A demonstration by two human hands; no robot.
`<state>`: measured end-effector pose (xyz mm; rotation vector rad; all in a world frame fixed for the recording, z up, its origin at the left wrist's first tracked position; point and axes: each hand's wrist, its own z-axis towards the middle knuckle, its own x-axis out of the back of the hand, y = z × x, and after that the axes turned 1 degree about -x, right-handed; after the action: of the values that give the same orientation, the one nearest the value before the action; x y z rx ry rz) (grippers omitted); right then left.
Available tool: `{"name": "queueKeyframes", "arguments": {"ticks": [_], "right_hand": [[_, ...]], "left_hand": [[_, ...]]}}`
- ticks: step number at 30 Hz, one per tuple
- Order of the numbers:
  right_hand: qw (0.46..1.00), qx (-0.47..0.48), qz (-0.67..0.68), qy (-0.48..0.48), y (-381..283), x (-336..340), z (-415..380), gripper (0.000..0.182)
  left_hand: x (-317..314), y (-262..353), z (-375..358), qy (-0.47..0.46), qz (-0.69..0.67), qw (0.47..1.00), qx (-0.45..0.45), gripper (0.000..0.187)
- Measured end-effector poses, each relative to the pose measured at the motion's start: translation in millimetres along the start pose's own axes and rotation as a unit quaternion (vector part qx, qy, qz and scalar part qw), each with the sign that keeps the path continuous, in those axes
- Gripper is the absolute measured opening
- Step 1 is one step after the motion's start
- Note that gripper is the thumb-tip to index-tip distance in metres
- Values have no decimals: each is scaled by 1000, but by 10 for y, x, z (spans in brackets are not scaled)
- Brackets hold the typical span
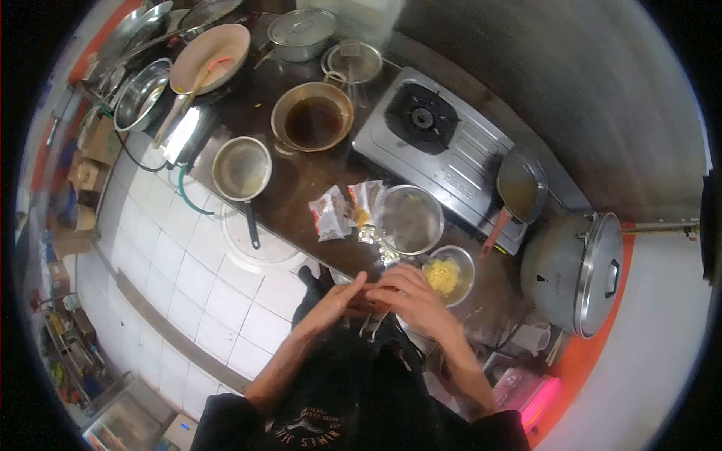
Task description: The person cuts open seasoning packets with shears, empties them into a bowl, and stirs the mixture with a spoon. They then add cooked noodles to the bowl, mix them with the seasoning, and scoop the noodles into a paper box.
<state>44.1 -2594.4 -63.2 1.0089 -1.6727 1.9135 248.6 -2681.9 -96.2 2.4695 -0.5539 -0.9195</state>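
Observation:
My left hand [340,302] and my right hand [412,297] meet at the counter's front edge, fingers bent toward each other. Whatever lies between them is mostly covered by the fingers, and I cannot make it out. Just beyond my right hand stands a small metal bowl [469,279] holding chopped yellow pieces [442,276]. Crumpled silver foil [386,254] lies on the counter ahead of my fingers. Behind it are two opened plastic packets [329,213] [365,200], white with red print. A wider steel bowl [412,219] sits beside them.
A gas stove [459,143] runs along the wall, with a frying pan [520,185] at its right end. To the right is a large lidded pot [560,274]. On the left stand a saucepan [241,168], a wok of dark liquid [313,117] and a pan with a spatula [218,46].

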Motion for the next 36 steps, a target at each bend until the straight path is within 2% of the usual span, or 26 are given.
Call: {"name": "queueKeyframes", "arguments": {"ticks": [1,2,3,4,7,9,10,13,15,18,22,24,25,26,27,28,29,30,31,32,33,35,36], "right_hand": [[1000,8,5,1,-40,-127,86,44],[999,17,-18,24,-73,-247,171,51],[998,26,-41,48,-84,-355,255,59],[1000,-8,-9,24,-69,-458,326,63],[1000,-6,-8,16,-14,-680,583,59],[999,17,-8,28,-16,-901,681,58],[999,1,8,31,-114,-913,730,58],[999,-27,32,25,-243,-920,688,57],[983,-121,140,18,-179,-1032,549,53],[980,-146,121,69,-61,-1134,280,51],[967,-203,137,69,20,-1106,-85,50],[944,-266,188,46,62,-1098,-262,50],[940,-280,188,55,73,-1094,-348,50],[929,-311,196,46,96,-1081,-424,50],[917,-341,203,38,107,-1062,-491,50],[902,-368,217,56,98,-1052,-535,47],[897,-381,216,66,123,-1089,-598,47],[886,-412,191,92,190,-1172,-692,44],[874,-442,164,116,262,-1266,-790,41],[859,-432,183,207,340,-1386,-875,36],[854,-439,180,213,490,-1494,-962,36],[777,-513,205,303,857,-1685,-1095,38],[749,-535,202,335,1037,-1714,-1105,41]], "left_hand": [[26,-54,22,2,-30,1000,-9,69],[116,-116,77,-22,-110,993,-28,54],[204,-119,109,-15,-110,993,-32,54],[281,-109,133,11,-140,988,-65,49],[540,-104,211,69,-192,971,-124,40],[808,-161,264,136,-205,954,-171,36],[878,-9,225,191,-212,939,-192,26],[1485,97,307,314,-101,910,-250,22],[2046,72,551,361,-79,896,-246,20],[2554,156,852,405,-66,891,-197,17],[3185,71,1344,402,3,898,-181,22],[3367,64,1609,475,79,860,-168,22],[3451,43,1731,496,138,821,-247,23],[3539,109,1819,496,122,835,-204,24],[3744,54,1989,490,117,823,-262,26],[3835,89,2079,482,89,836,-248,30],[3506,320,1915,533,162,811,-182,35],[3883,234,2103,545,262,778,-169,40],[4344,93,2368,556,253,773,-169,45],[4258,184,2305,542,268,782,-151,47],[4166,247,2273,528,206,815,-121,45],[3789,262,2147,474,17,847,-242,41],[3605,317,2047,470,23,849,-238,41]]}}
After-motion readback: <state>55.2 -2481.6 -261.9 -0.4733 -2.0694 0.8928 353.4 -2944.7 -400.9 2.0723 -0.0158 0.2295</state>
